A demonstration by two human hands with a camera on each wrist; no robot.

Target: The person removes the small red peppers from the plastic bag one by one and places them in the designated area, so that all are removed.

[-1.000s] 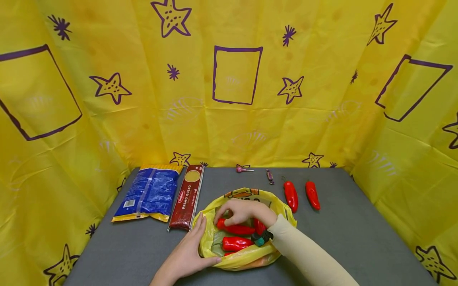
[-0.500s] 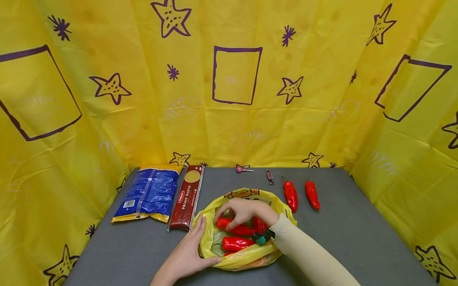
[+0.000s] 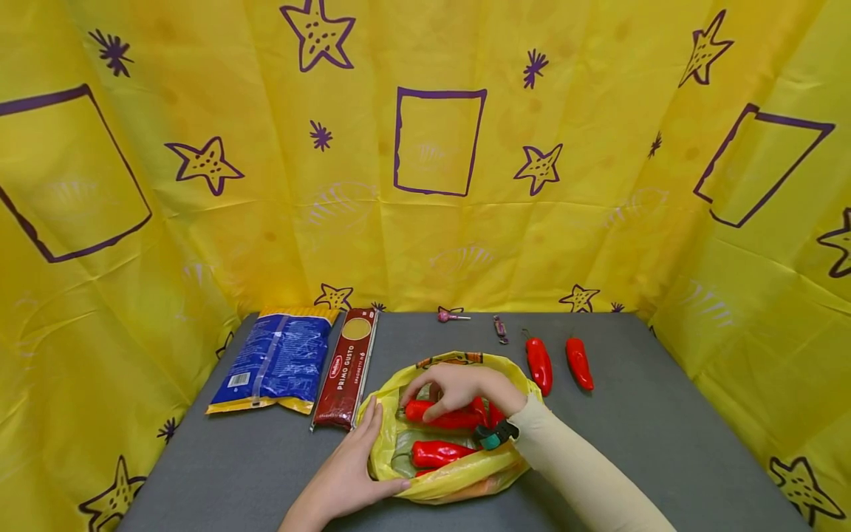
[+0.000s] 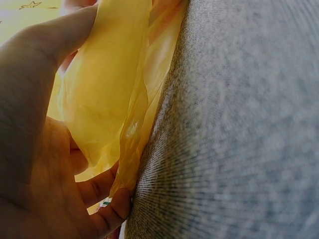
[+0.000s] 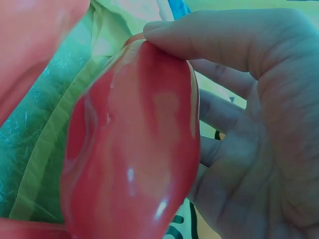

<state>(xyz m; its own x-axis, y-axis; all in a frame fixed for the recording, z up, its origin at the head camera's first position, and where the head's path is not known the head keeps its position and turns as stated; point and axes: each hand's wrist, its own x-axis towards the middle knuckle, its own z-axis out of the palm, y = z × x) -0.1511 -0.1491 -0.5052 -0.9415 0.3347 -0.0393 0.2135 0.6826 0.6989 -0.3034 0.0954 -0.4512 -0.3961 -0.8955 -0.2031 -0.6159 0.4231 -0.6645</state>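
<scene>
A yellow plastic bag [image 3: 465,491] stands with its mouth spread wide. From inside it my right hand [image 3: 452,388] holds a long red pepper [image 3: 459,417] near its stem end, thumb on the near side. In the right wrist view the pepper [image 5: 134,139] hangs in front of the palm, the thumb [image 5: 199,37] at its upper end. Another red pepper [image 3: 439,454] lies lower in the bag, with more red partly hidden by the rim and wrist. My left hand [image 3: 355,465] rests along the bag's left side, fingers spread; the left wrist view shows them against the yellow film [image 4: 107,89].
Two red peppers lie right of the bag, one nearer [image 3: 539,366] and one farther out [image 3: 580,364]. Behind it are a lollipop [image 3: 447,315] and a wrapped candy [image 3: 501,330]. Left stand a spaghetti pack [image 3: 347,369] and a blue packet [image 3: 275,362]. Yellow cloth [image 3: 439,244] encloses the grey table [image 3: 638,443].
My right hand has shifted slightly up and right with the pepper, which has risen away from the lower one and turned more level. My left hand has stayed in place.
</scene>
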